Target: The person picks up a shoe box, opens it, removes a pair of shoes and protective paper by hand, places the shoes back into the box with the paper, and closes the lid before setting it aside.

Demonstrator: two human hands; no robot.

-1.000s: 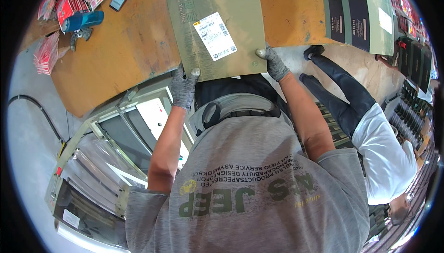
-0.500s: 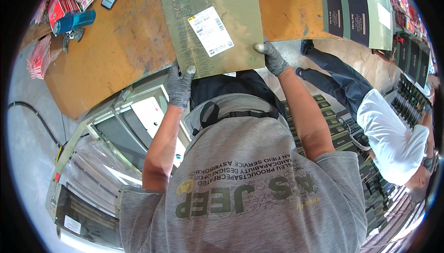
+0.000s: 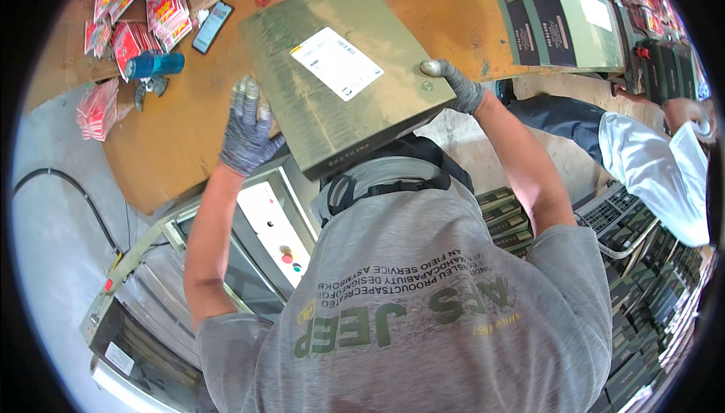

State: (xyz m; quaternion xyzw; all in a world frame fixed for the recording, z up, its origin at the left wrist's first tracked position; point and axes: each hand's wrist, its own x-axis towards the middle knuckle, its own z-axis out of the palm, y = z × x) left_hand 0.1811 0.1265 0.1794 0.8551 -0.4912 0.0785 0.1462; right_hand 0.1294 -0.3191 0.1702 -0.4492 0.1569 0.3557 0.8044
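Observation:
A flat olive-gold box [image 3: 343, 122] with a white label [image 3: 337, 64] on its top is held tilted at the table's near edge, its dark printed side toward me. My right hand [image 3: 461, 88], in a grey glove, grips the box's right near corner, thumb on top and fingers hidden underneath. On the other side, my gloved left hand [image 3: 249, 132] is open, fingers stretched out, with its thumb close to the box's left edge. Whether that thumb touches the box I cannot tell.
The worn brown table [image 3: 174, 141] bears a phone [image 3: 212, 28], a blue bottle [image 3: 154, 65], red-and-white packets [image 3: 168, 13] and green-black boxes [image 3: 555, 16]. A machine [image 3: 272, 224] stands below at left. Stacked boxes [image 3: 504, 220] and a person in white [image 3: 649, 160] are at right.
My left hand has come off the box and opened out to the left. The box has tilted, so its near side shows. The co-worker at right has shifted.

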